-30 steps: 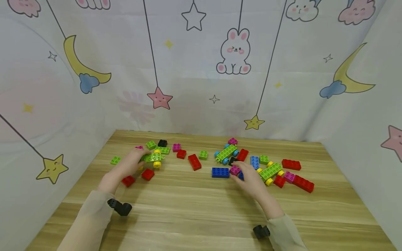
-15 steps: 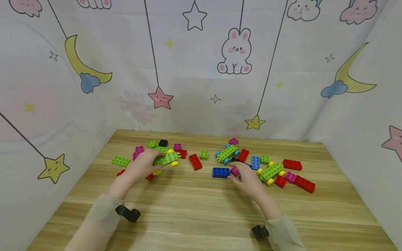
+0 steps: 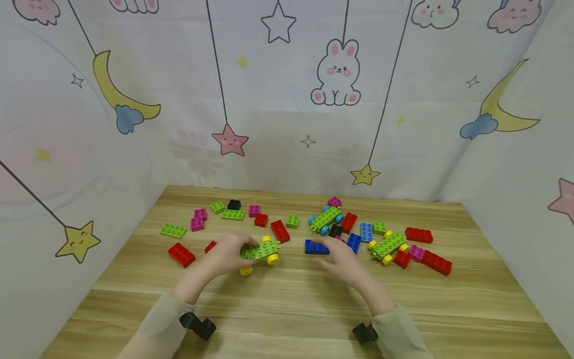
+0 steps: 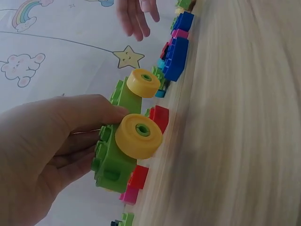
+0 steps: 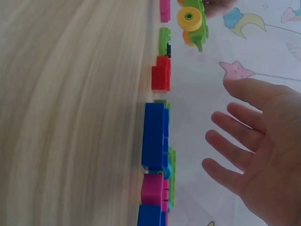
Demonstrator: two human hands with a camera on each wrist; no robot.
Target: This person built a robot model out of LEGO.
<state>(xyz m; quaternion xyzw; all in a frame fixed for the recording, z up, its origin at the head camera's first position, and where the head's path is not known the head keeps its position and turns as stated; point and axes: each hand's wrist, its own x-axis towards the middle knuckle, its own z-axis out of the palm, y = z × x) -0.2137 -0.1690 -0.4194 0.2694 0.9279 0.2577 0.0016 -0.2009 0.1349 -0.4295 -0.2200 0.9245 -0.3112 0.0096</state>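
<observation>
My left hand (image 3: 226, 257) grips a green toy car base (image 3: 264, 250) with yellow wheels, its thumb and fingers on either side of the studded body. In the left wrist view the car base hangs above the table with two yellow wheels (image 4: 139, 136) facing the camera. My right hand (image 3: 343, 262) is in the air above the blue brick (image 3: 316, 247), fingers apart and holding nothing. The right wrist view shows this hand (image 5: 263, 141) with its fingers spread, apart from the blue brick (image 5: 154, 136) and a pink brick (image 5: 152, 188).
On the right lie a green car base with blue wheels (image 3: 326, 219), another with yellow wheels (image 3: 388, 246) and a long red brick (image 3: 436, 263). On the left are a red brick (image 3: 181, 255), a green brick (image 3: 173, 230) and several small bricks. A curtain (image 3: 287, 124) stands behind the table.
My left hand has lifted the green car base with yellow wheels and carried it right, toward the middle. My right hand has shifted slightly left, over the blue brick.
</observation>
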